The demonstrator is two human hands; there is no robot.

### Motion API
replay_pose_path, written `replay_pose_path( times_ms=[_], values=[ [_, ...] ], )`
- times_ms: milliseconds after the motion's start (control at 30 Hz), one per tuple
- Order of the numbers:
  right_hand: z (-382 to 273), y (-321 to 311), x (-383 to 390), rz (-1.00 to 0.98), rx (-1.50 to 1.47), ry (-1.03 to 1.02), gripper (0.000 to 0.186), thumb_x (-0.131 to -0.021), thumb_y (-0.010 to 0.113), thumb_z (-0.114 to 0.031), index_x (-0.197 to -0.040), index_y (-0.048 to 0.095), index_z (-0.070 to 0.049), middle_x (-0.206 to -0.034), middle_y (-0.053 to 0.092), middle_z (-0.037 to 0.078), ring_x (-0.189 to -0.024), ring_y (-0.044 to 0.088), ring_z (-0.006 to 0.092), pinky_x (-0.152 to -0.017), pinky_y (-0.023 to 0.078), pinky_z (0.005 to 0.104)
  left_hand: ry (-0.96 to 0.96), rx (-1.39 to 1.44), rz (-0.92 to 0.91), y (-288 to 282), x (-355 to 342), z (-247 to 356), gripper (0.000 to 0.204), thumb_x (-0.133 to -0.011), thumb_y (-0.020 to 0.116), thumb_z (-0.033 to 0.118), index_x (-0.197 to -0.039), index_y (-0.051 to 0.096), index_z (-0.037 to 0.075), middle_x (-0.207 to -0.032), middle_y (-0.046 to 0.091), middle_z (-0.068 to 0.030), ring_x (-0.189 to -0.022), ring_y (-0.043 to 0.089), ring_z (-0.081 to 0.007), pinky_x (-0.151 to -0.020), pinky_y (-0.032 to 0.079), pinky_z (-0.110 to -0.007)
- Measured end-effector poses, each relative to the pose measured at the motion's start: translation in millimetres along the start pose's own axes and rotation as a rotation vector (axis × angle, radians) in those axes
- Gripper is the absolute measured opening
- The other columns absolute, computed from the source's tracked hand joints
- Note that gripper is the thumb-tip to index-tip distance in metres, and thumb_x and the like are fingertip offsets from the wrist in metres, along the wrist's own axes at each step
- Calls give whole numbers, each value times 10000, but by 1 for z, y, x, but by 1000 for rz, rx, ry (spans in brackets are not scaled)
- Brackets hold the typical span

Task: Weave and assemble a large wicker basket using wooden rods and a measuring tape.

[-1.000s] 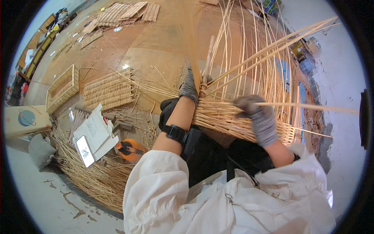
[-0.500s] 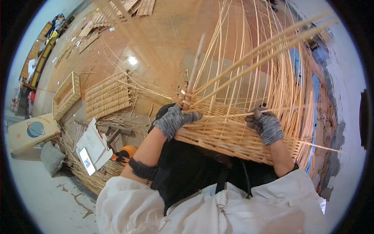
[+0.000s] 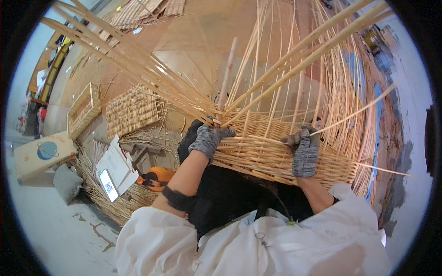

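Observation:
A partly woven wicker basket lies across my lap, its tall stakes fanning upward and away. My left hand, in a grey knitted glove, is closed round the basket's near-left corner, thumb along the woven edge. Just beyond it a thicker corner stick stands up, with long rods spreading left and right from its foot. My right hand, gloved alike, pinches a thin willow rod at the weave. The rod's free end points up to the right; part of it is hidden by the fingers.
Left on the floor are a woven panel, a shallow wicker tray, a cardboard box, papers with a phone, and an orange-and-black tool. Loose rods lie at right beside the wall.
My right hand has turned more upright and shifted slightly left and down. The rod's free end has swung up. The left-hand long rods, blurred before, now show clearly.

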State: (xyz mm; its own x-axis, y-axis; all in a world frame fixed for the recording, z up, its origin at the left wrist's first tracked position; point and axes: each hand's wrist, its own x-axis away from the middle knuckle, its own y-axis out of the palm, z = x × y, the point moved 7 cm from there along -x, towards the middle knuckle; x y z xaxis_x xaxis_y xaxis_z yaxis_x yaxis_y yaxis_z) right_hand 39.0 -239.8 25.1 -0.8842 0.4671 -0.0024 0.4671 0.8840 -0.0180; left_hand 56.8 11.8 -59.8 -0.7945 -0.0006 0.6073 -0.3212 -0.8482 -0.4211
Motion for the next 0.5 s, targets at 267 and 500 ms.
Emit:
replay_pose_path(
  times_ms=[267,500],
  values=[
    [58,-50,15,-302,-846,228,54,-848,486,-124,-803,457,-115,-602,425,18,-573,473,141,-640,470,371,769,-388,980,-41,130,82,598,-676,672,134,-1162,369,-37,-1117,453,-171,-986,474,-266,-848,390,-339],
    [75,-56,27,-81,-858,238,122,-830,506,-115,-729,456,-69,-619,467,38,-579,493,187,-674,472,408,874,-309,-29,58,111,127,504,-839,499,206,-1228,298,-44,-1222,402,-177,-1139,374,-222,-972,267,-287]
  ],
)
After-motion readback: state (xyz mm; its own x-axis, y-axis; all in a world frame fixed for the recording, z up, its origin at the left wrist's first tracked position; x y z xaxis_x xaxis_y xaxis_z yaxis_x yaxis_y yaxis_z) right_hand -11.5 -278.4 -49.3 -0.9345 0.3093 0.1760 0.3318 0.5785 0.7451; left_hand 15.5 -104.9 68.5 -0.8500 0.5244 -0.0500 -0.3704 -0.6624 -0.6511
